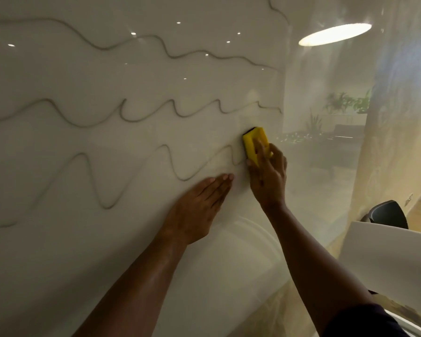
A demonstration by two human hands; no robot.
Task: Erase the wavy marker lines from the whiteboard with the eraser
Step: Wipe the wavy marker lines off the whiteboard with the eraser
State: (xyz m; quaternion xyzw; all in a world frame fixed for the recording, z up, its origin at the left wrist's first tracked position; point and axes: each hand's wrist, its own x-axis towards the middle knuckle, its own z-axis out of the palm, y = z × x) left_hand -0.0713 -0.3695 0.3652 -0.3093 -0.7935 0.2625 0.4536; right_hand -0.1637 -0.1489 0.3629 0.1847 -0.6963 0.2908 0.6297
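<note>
The yellow eraser (255, 144), with a dark pad facing the board, sits pressed against the glossy whiteboard (58, 239) at the right end of the lowest wavy line (93, 181). The right hand (267, 176) grasps it, fingers laid over its yellow back and thumb at its lower left edge. The eraser is close to the board's right edge; bare board lies below it, and to its left the line runs on in tall loops.

The left hand (197, 205) lies flat and relaxed on the board just below that line, fingers straight and together, their tips near the right hand but apart from it.

Above, a middle wavy line (131, 117) and an upper wavy line (136, 42) cross the board almost to its right edge, and a short stroke (277, 8) shows at the top right corner.

Past the right edge stands a glass wall (326, 147) showing blurred potted plants (348, 103) and a reflected round ceiling light (336, 34). A white tabletop (387, 259) and a dark chair back (387, 212) stand at lower right. No lettering can be read.
</note>
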